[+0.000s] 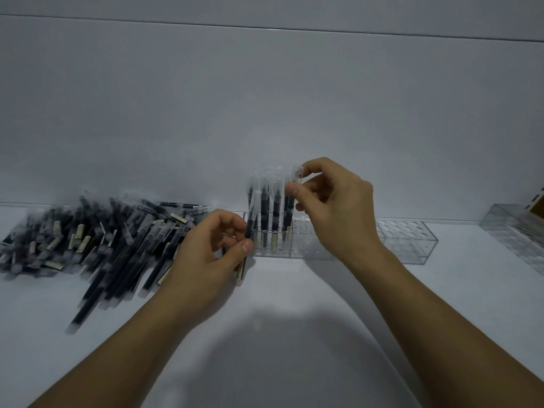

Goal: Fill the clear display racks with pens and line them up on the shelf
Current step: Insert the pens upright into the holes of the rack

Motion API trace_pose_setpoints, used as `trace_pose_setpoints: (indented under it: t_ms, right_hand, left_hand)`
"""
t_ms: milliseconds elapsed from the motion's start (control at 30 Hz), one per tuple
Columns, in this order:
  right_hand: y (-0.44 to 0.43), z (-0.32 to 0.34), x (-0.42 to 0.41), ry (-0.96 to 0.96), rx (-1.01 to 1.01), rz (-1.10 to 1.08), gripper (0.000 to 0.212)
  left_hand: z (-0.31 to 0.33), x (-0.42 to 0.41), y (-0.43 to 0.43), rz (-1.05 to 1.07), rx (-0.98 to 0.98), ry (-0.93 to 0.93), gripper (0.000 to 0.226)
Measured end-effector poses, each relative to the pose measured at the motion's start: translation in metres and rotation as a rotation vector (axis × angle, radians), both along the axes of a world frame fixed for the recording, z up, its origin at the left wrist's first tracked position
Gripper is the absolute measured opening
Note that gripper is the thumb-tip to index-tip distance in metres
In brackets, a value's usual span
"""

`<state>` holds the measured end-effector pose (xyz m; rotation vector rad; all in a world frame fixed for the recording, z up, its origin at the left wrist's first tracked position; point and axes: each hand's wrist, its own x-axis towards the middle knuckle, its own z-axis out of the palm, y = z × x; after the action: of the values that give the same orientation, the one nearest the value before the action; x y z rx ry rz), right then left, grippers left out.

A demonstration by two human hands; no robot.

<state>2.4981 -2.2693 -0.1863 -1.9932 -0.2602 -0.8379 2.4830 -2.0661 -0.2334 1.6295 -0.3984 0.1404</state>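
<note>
Clear acrylic is what I am working into: the clear acrylic display rack with round holes (303, 231) stands on the white shelf (471, 290) by the pale wall, and I judge I am midway through filling it. A few dark-barrelled pens with frosted caps (269, 213) stand upright in its left end. My right hand (335, 207) pinches the cap of another dark pen (290, 201) between thumb and fingers, upright, its lower end down among the holes just right of the standing ones; whether it has seated I cannot tell. My left hand (212, 254) is curled round the next dark pen (250, 222), held upright just beside the rack's left end.

Next, I think, the right hand's pen should drop straight until it bottoms, then be let go, and the left hand's pen goes to a neighbouring free hole. The caps crowd close, so a tilted entry could knock the neighbours.

The loose heap of dark pens (103, 240) lies on the shelf near my left hand. To the right a second clear rack (409, 240), without pens, sits just beside the first, and a third clear rack (512, 228) lies angled further out, with a brown object (538, 201) behind it, too cropped to name. Most holes are unfilled, so the job looks early
</note>
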Motion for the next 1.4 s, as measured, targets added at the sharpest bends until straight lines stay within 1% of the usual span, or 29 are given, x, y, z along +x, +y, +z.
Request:
trace_pose_setpoints:
  t_ms: [133,233,300,367,433,500,567,667,767,800,867,900,967,1033,1100,1200,1267,1300,1400]
  right_hand:
    - [0.000,-0.003,0.002,0.076,-0.077,-0.004,0.015]
    - [0.000,-0.006,0.000,0.082,-0.106,-0.021,0.016]
    - [-0.001,-0.007,-0.006,0.085,-0.112,-0.043,0.020]
    - [0.000,-0.011,-0.014,0.095,-0.104,-0.067,0.030]
    - [0.003,-0.011,-0.021,0.063,-0.065,-0.075,0.032]
    - [0.008,-0.006,-0.026,0.061,0.034,0.009,0.026]
    - [0.015,-0.003,-0.027,0.151,0.136,0.164,0.020]
    - [0.023,-0.007,-0.029,0.269,0.141,0.309,0.013]
    - [0.021,-0.010,-0.027,0.307,0.177,0.376,0.001]
    - [0.018,-0.008,-0.026,0.306,0.200,0.374,0.004]
    - [0.009,-0.001,-0.024,0.290,0.255,0.355,0.006]
    - [0.004,0.004,-0.023,0.281,0.303,0.347,0.007]
    - [-0.008,0.012,-0.021,0.265,0.414,0.334,0.011]
    - [-0.019,0.018,-0.019,0.238,0.497,0.278,0.013]
    - [-0.027,0.019,-0.017,0.201,0.535,0.202,0.015]
    - [-0.035,0.015,-0.012,0.161,0.554,0.119,0.012]
    - [-0.037,0.011,-0.010,0.141,0.526,0.091,0.007]
    - [-0.037,0.010,-0.009,0.130,0.496,0.080,0.005]
    - [-0.037,0.007,-0.006,0.086,0.381,0.062,0.012]
  left_hand:
    - [-0.002,0.000,0.000,-0.007,-0.012,0.014,0.027]
    - [-0.002,0.001,0.001,-0.001,0.000,0.007,0.028]
    - [-0.001,-0.001,0.000,0.001,-0.018,0.010,0.026]
    - [0.001,-0.003,-0.002,0.001,-0.027,0.009,0.024]
    - [0.004,-0.005,-0.002,0.011,-0.023,-0.005,0.024]
    - [0.006,-0.008,-0.002,0.033,-0.005,-0.032,0.025]
    - [0.008,-0.009,0.000,0.048,0.046,-0.085,0.030]
    - [0.008,-0.011,0.001,0.025,0.110,-0.137,0.034]
    - [0.007,-0.010,0.001,0.037,0.131,-0.165,0.028]
    - [0.006,-0.009,0.002,0.072,0.165,-0.195,0.022]
    - [0.004,-0.005,0.006,0.192,0.323,-0.302,0.006]
    - [0.003,-0.003,0.007,0.247,0.417,-0.356,0.012]
    - [0.000,0.000,0.011,0.280,0.550,-0.401,0.024]
    - [-0.003,0.000,0.011,0.254,0.633,-0.401,0.032]
    - [-0.005,-0.003,0.010,0.205,0.718,-0.388,0.041]
    - [-0.008,-0.008,0.007,0.100,0.888,-0.351,0.053]
    - [-0.010,-0.010,0.006,0.047,1.000,-0.300,0.059]
    - [-0.011,-0.010,0.006,0.041,1.032,-0.289,0.060]
    - [-0.008,-0.011,0.006,0.067,1.065,-0.284,0.062]
